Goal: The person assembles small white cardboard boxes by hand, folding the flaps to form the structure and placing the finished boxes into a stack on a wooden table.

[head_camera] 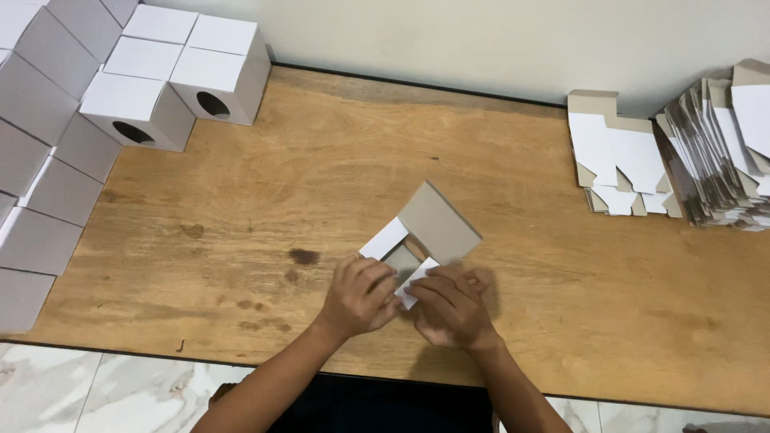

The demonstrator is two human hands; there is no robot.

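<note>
Both hands are low in the middle of the frame, working one carton (429, 228) on the wooden desk (265, 208). The left hand (358, 295) has its fingers curled over a white flap at the carton's near edge, grasping it; the right hand (451, 309) pinches the other white flap beside it, so each grip is closed on the carton. The carton sits at centre frame, tilted like a diamond, its grey side turned up and its open end facing the person, which puts both flaps right under the fingertips. The hands are touching each other across that open end.

Upper left, finished boxes (172, 68) stand pushed against the wall, out of the working space. I count four white tops there, and two round holes show in the sides facing us. More boxes (44, 160) run down the left edge in a stepped bank; roughly ten grey faces show, though the edge of the frame cuts some off.

Upper right, one short pile of flat blanks (613, 156) lies near the wall, white side up. Just beside it at the far right is a thicker stack (722, 156), fanned out, too many sheets to count.
</note>
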